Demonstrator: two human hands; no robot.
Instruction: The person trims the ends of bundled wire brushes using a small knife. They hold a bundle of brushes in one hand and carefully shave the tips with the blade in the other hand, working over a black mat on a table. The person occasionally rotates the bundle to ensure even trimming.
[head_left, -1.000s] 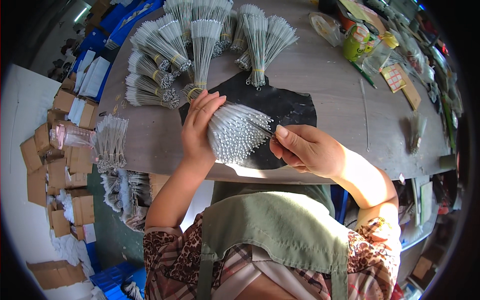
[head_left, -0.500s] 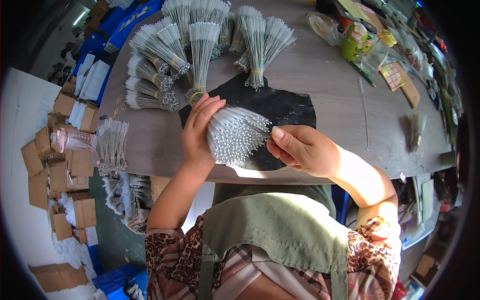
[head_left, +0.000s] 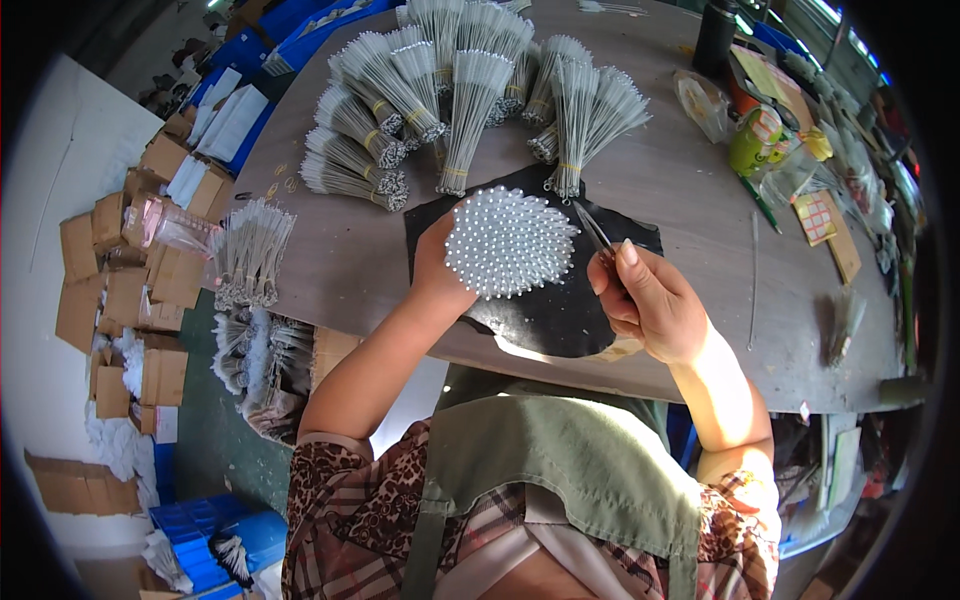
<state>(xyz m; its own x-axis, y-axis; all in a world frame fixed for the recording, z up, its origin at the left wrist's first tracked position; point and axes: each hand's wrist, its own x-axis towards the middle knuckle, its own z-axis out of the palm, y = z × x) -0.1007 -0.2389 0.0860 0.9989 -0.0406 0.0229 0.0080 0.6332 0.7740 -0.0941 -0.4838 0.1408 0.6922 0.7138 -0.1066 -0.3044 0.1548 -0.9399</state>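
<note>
My left hand (head_left: 438,262) is closed around a bundle of thin wire brushes (head_left: 510,243), held upright so that their white bristle tips face up in a dense round cluster. The lower part of the bundle is hidden behind the tips. Just right of it, my right hand (head_left: 655,300) grips pointed metal tweezers (head_left: 596,231), their tip aimed up and left, apart from the brushes. Both hands are over a black mat (head_left: 570,325) on the table. Beyond them lie several tied bundles of similar brushes (head_left: 472,125), with yellow bands and wire loop ends.
A loose brush bundle (head_left: 255,250) stands at the table's left edge. On the right lie a single thin brush (head_left: 754,280), a green pen (head_left: 759,204), a green container (head_left: 752,150) and a wooden strip (head_left: 840,245). Cardboard boxes (head_left: 120,270) are stacked at the left.
My left hand has tipped the bundle so its tips now face up. My right hand has drawn away to the right from the brush tips, and the tweezers now show. The view has shifted.
</note>
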